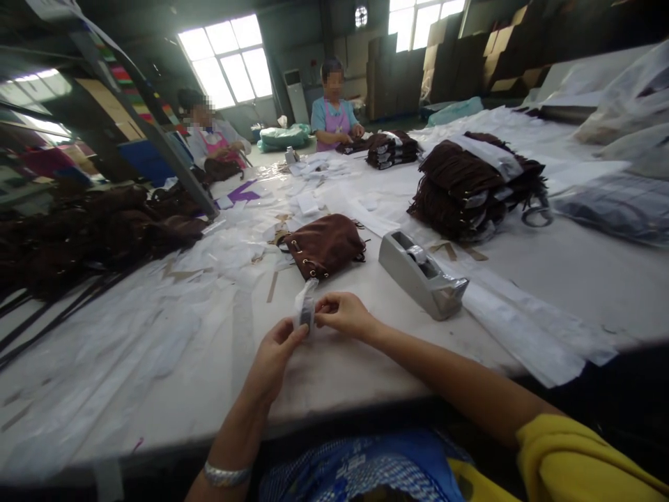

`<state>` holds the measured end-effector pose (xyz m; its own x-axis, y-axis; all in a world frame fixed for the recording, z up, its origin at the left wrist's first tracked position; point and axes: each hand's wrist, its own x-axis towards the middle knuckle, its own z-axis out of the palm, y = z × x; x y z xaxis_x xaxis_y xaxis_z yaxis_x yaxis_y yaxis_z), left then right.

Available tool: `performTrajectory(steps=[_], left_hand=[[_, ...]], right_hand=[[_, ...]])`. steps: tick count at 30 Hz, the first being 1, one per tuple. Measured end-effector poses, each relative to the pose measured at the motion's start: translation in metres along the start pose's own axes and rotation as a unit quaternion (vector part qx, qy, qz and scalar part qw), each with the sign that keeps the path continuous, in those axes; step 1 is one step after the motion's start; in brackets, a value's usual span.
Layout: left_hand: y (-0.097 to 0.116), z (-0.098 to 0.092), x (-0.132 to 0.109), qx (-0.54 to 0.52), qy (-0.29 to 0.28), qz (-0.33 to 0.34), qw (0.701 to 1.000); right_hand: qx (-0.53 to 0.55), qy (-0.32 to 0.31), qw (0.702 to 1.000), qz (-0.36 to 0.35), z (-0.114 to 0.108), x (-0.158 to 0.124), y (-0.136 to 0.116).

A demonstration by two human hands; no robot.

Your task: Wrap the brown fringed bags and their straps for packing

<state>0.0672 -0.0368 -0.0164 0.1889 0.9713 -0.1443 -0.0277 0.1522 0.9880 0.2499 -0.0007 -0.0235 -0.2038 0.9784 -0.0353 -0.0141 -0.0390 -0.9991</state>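
Left hand: thumb and fingers clamped on a small wrapped bundle, just in front of the brown bag. Right hand: fingertips together at its edge; grip unclear from here. Wrapping is on; whether fastened, cannot tell. Bag lies unstacked. Count: one bundle, one loose bag, one tape dispenser, two tall brown stacks.
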Motion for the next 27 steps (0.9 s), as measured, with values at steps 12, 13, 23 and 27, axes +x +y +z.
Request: performTrajectory(steps=[12, 13, 23, 27], left_hand=[[0.003, -0.002, -0.001, 0.029, 0.034, 0.010, 0.999], [0.002, 0.000, -0.002, 0.033, 0.030, 0.010, 0.999], [0.002, 0.010, -0.001, 0.060, 0.029, 0.044, 0.997], [0.000, 0.007, 0.002, 0.074, 0.028, 0.047, 0.996]], right_hand=[[0.091, -0.062, 0.988, 0.107, -0.007, -0.003, 0.016], [0.074, -0.054, 0.991, 0.101, -0.006, -0.002, 0.018], [0.160, -0.106, 0.972, 0.132, -0.012, -0.003, 0.009], [0.209, -0.153, 0.956, 0.135, -0.014, -0.009, 0.004]])
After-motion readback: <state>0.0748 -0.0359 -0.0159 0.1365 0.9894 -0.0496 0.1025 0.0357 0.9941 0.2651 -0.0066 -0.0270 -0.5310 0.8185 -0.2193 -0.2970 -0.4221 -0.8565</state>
